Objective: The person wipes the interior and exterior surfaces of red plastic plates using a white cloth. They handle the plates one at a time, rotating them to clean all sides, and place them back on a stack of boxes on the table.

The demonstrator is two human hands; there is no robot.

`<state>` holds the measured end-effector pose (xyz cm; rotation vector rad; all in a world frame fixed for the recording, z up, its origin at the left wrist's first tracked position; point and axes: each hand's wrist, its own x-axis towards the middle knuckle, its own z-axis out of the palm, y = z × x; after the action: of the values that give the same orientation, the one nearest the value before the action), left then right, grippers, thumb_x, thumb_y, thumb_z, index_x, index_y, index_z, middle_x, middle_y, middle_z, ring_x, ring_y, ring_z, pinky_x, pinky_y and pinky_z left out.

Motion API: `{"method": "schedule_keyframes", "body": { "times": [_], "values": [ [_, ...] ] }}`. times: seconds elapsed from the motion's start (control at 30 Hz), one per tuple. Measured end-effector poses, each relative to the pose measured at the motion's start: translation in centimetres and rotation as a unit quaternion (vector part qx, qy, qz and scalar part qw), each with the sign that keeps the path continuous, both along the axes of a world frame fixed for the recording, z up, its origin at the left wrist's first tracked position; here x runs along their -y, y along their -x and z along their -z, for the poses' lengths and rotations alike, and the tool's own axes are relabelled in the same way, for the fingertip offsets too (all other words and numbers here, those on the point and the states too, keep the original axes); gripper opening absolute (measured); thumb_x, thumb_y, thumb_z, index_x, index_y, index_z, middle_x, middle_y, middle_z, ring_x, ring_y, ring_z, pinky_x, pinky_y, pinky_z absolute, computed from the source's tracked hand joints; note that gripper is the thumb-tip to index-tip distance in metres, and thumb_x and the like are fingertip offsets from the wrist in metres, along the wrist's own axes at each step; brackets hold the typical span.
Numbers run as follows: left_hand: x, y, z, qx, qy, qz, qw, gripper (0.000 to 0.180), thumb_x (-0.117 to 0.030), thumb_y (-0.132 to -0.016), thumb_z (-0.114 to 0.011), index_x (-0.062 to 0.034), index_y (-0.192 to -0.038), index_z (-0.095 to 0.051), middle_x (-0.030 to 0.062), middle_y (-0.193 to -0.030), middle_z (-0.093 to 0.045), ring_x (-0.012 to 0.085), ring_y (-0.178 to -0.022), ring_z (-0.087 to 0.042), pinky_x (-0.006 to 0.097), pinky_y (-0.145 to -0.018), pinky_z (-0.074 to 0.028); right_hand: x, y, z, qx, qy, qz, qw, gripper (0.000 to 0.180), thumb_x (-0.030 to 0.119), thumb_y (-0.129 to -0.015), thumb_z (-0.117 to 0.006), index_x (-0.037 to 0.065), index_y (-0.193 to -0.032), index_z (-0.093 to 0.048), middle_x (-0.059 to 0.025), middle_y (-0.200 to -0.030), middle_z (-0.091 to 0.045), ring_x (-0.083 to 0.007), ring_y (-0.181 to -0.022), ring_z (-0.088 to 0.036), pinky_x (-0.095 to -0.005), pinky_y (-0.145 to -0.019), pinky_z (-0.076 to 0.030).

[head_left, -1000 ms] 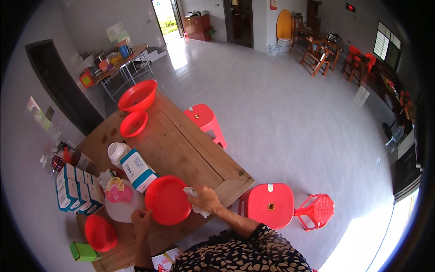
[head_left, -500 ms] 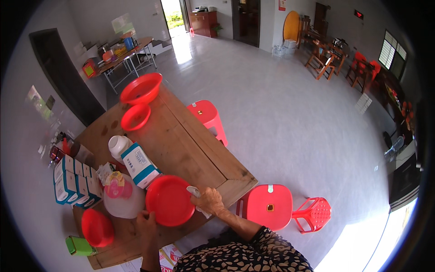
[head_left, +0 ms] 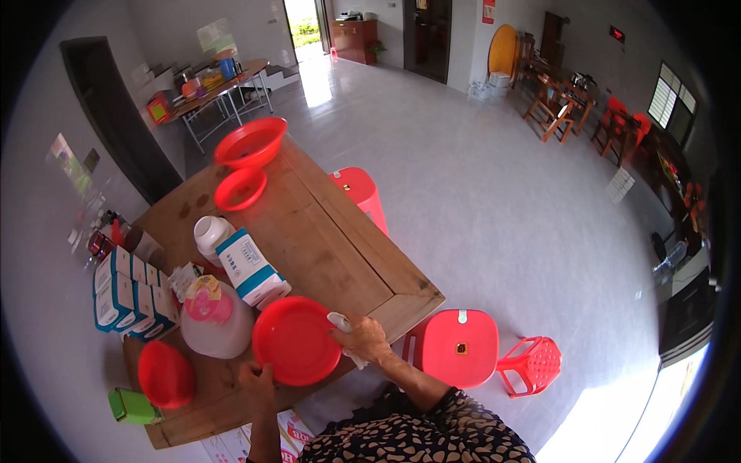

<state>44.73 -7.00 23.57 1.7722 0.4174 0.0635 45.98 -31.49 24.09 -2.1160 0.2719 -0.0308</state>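
Note:
A round red plastic basin (head_left: 296,343) sits at the near edge of the wooden table, in front of me. My left hand (head_left: 256,376) is closed on its near-left rim, fingers pinched together. At the right rim, my right hand (head_left: 364,338) grips a white cloth (head_left: 340,321), which sticks out past the fingers on both sides. Just left of the basin stands a large whitish jug (head_left: 224,330) with a pink cap. Behind the basin lies a white and teal box (head_left: 251,266), leaning beside a white plastic jar (head_left: 211,234).
On the wooden table (head_left: 324,239) are two more red basins (head_left: 251,144) at the far end and a red bowl (head_left: 166,374) near a green box (head_left: 133,407). Several stacked boxes (head_left: 127,297) line the left wall. Red stools (head_left: 461,347) stand at the table's right side.
The whole view has shifted slightly, with things sitting a little further right and higher. Both hands keep their places at the basin's rim, the cloth still in the right one.

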Motion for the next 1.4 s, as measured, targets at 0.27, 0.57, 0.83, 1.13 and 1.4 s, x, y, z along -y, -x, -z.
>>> {"method": "schedule_keyframes", "body": {
  "times": [0.27, 0.57, 0.83, 1.13, 1.4],
  "values": [
    [-2.0, 2.4, 1.0, 0.040, -0.083, 0.008, 0.996, 0.018, -0.008, -0.074, -0.062, 0.0001, -0.086, -0.051, 0.0057, -0.079, -0.055, 0.0143, -0.068, -0.051, 0.031, -0.058, -0.044, -2.1, 2.0, 1.6, 0.025, -0.091, -0.007, 0.995, 0.031, 0.029, -0.074, -0.064, 0.007, -0.095, -0.060, -0.0200, -0.074, -0.064, -0.0367, -0.070, -0.065, -0.0446, -0.064, -0.053],
    [-4.7, 6.2, 0.0, -0.010, 0.226, 0.088, 0.970, 0.055, 0.006, -0.075, -0.057, -0.0027, -0.126, -0.039, 0.0116, -0.115, -0.053, 0.0182, -0.098, -0.058, 0.029, -0.073, -0.053, -6.0, 5.4, 0.3, 0.045, -0.181, -0.027, 0.982, 0.015, 0.011, -0.080, -0.064, -0.001, -0.088, -0.059, -0.0065, -0.062, -0.059, -0.0129, -0.048, -0.058, -0.0290, -0.042, -0.047],
    [-7.9, 10.1, -1.8, 0.042, 0.417, 0.021, 0.908, 0.066, 0.007, -0.075, -0.045, -0.0055, -0.137, -0.027, 0.0133, -0.128, -0.044, 0.0204, -0.112, -0.050, 0.033, -0.088, -0.048, -10.8, 9.2, -0.7, 0.017, -0.305, -0.040, 0.951, 0.018, 0.010, -0.080, -0.067, -0.002, -0.091, -0.058, -0.0023, -0.070, -0.059, -0.0100, -0.057, -0.057, -0.0285, -0.051, -0.047],
    [-10.3, 10.3, -1.5, 0.136, 0.339, 0.008, 0.931, 0.063, 0.003, -0.079, -0.040, -0.0012, -0.140, -0.024, 0.0133, -0.135, -0.041, 0.0215, -0.122, -0.042, 0.031, -0.104, -0.033, -15.3, 8.0, -5.3, 0.352, 0.226, -0.141, 0.897, 0.041, 0.007, -0.075, -0.060, 0.003, -0.115, -0.054, -0.0176, -0.099, -0.054, -0.0353, -0.092, -0.054, -0.0402, -0.078, -0.046],
    [-9.9, 8.9, -1.9, 0.201, 0.221, -0.066, 0.952, 0.061, 0.002, -0.078, -0.042, -0.0021, -0.138, -0.030, 0.0144, -0.133, -0.042, 0.0223, -0.123, -0.042, 0.032, -0.104, -0.033, -18.3, 3.4, -3.0, 0.347, 0.421, -0.373, 0.751, 0.045, 0.013, -0.078, -0.049, -0.008, -0.118, -0.052, -0.0219, -0.120, -0.052, -0.0338, -0.113, -0.048, -0.0417, -0.100, -0.037]
  ]
}}
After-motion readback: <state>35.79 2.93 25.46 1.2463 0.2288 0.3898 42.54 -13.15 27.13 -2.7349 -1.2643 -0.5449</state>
